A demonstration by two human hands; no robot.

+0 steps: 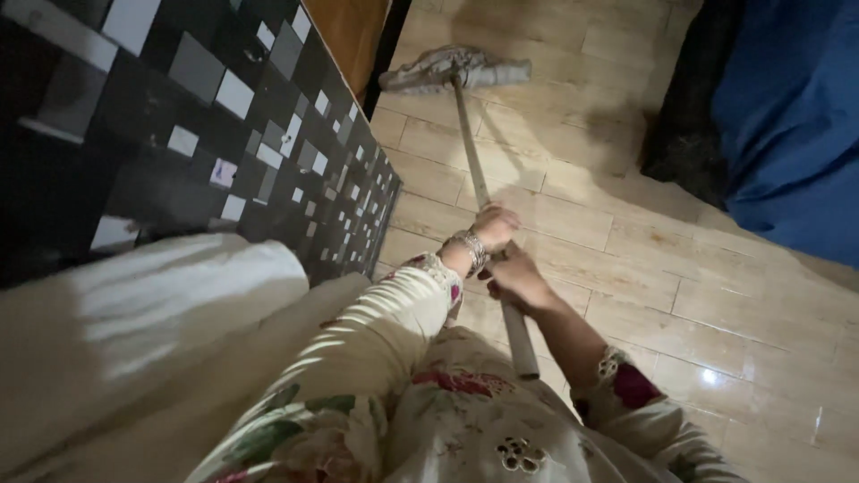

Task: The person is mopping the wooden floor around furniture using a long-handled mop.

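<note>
Head view looks down on a person's two hands wrapped around the long pale handle (pixel 483 192) of a mop: the left hand (pixel 493 227), with a beaded bracelet (pixel 470 249) at the wrist, grips higher up the shaft, and the right hand (pixel 517 278) closes its fingers around it just below, the two hands touching. At the far end the grey cloth mop head (pixel 452 68) lies flat on the glossy beige tiled floor (pixel 716 304), close to the black-and-white mosaic tile wall (pixel 295 143), while a blue fabric (pixel 792 125) hangs at the right edge.
</note>
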